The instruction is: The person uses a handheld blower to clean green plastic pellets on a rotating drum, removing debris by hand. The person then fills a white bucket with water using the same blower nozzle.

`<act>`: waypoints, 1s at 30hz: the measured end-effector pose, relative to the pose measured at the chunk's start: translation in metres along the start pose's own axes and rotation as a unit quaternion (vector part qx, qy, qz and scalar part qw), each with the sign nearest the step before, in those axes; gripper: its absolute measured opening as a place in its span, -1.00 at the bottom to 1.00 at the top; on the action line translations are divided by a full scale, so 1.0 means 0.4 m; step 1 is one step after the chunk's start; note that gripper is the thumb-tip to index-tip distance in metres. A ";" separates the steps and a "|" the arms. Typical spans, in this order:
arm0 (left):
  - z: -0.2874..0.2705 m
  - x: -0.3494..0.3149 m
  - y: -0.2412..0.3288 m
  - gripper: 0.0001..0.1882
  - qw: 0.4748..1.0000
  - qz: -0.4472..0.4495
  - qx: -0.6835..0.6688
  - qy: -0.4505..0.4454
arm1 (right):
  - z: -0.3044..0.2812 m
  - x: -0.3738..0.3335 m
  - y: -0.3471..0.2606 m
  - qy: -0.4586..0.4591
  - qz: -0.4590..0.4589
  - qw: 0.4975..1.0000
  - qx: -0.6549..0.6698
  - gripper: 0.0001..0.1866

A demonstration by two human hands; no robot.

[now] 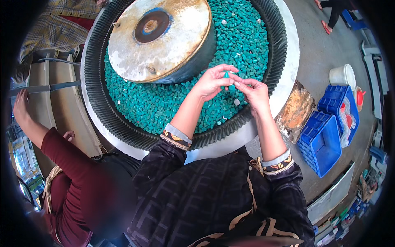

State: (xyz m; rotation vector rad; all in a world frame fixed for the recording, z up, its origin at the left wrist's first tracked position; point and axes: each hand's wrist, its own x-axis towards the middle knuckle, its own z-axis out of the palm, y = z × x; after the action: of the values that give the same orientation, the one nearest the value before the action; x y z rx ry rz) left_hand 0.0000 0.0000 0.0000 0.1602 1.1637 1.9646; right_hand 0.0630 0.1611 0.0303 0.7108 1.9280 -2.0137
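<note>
My left hand (210, 84) and my right hand (258, 96) meet above a round tub (278, 45) with a ribbed dark lining. Between my pinched fingertips is a small green stone (231, 87); both hands grip it. Another bit of green shows by my left index finger, though I cannot tell whether it is held or lies below. Under my hands spreads a thick layer of green tumbled stones (242, 45), with a few whitish pieces (236, 102) among them. A drum with a rusty white lid (181, 45) rises from the tub's middle.
A co-worker in a maroon sleeve (68, 150) is close on my left; a person in plaid (57, 33) stands at the far left. Blue crates (317, 142), a white bucket (342, 77) and a stained brown board (295, 112) lie on the right. Someone's legs (335, 14) show at the far right.
</note>
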 end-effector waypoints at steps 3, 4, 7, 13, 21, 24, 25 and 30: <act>0.013 -0.006 -0.029 -0.50 0.995 -0.017 0.103 0.006 | -0.044 -0.036 0.019 0.004 0.032 0.997 0.069 -0.84; -0.012 -0.014 -0.050 -0.53 0.982 -0.030 0.187 0.023 | -0.070 -0.052 0.034 0.012 0.058 0.991 0.119 -0.85; -0.093 0.058 -0.083 -0.68 0.826 -0.012 0.537 0.170 | -0.157 -0.030 0.014 0.009 0.041 0.950 0.308 -0.90; -0.084 0.266 -0.191 -0.82 0.822 0.139 0.536 0.131 | -0.250 -0.059 -0.017 0.048 -0.015 0.945 0.324 -0.77; -0.078 0.357 -0.262 -0.75 0.701 0.088 0.697 0.119 | -0.270 -0.087 -0.013 0.086 -0.004 0.947 0.311 -0.76; -0.098 0.350 -0.254 -0.79 0.727 0.071 0.668 0.140 | -0.268 -0.092 -0.012 0.084 -0.007 0.947 0.310 -0.77; -0.099 0.342 -0.246 -0.80 0.747 0.052 0.644 0.156 | -0.268 -0.094 -0.012 0.080 -0.007 0.947 0.311 -0.77; -0.076 0.268 -0.187 -0.76 0.817 0.077 0.535 0.201 | -0.241 -0.101 -0.013 0.077 0.010 0.954 0.289 -0.77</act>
State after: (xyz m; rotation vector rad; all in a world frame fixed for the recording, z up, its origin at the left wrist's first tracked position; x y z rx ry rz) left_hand -0.0405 0.0722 -0.1055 0.4352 2.5101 1.2511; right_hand 0.1102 0.2508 0.0558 1.0350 1.3758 -2.6001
